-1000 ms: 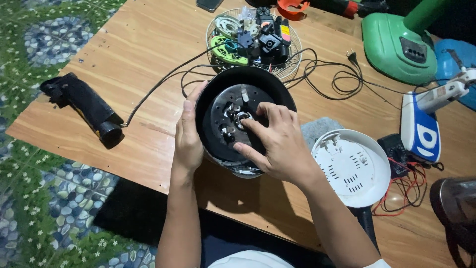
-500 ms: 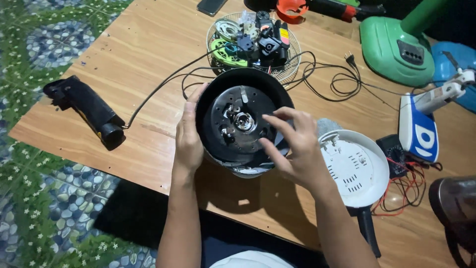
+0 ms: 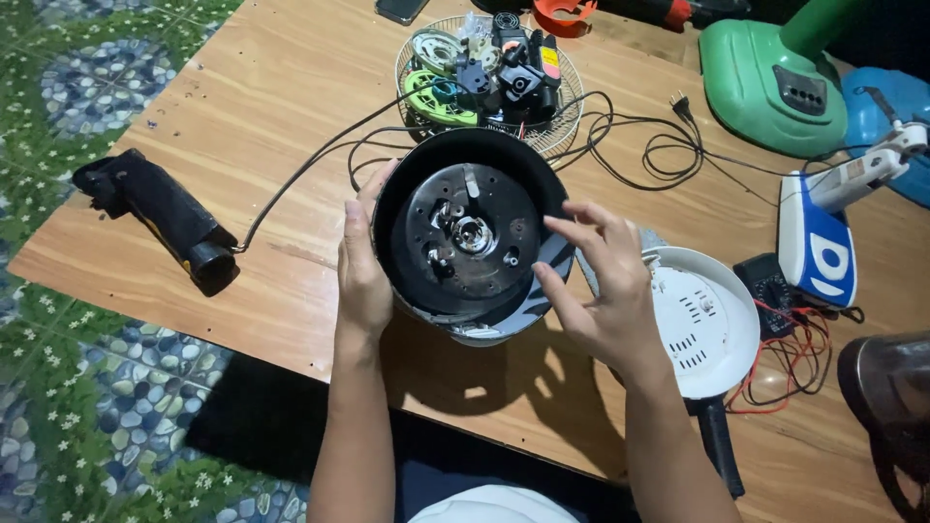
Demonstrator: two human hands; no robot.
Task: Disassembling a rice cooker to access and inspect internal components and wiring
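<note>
Your right hand (image 3: 605, 291) has come off the middle of the black pot (image 3: 470, 237), fingers now spread wide. Your left hand (image 3: 360, 266) still grips its side, near the table's (image 3: 242, 126) front edge.

dark phone (image 3: 400, 9) at table's far edge, blue-white label (image 3: 817, 252) at right

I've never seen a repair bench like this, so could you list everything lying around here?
Round appliance body: one, black, table centre, open underside facing up.
Wire basket: one, metal, behind it, filled with small parts.
Black roll: one, left on table.
White round cover: one, right of centre.
Fan base: one, green, far right.
Black cord: looped, behind.
Wooden table: one, brown.
Left hand: grips the body's left rim.
Right hand: open, at its right edge.
</note>
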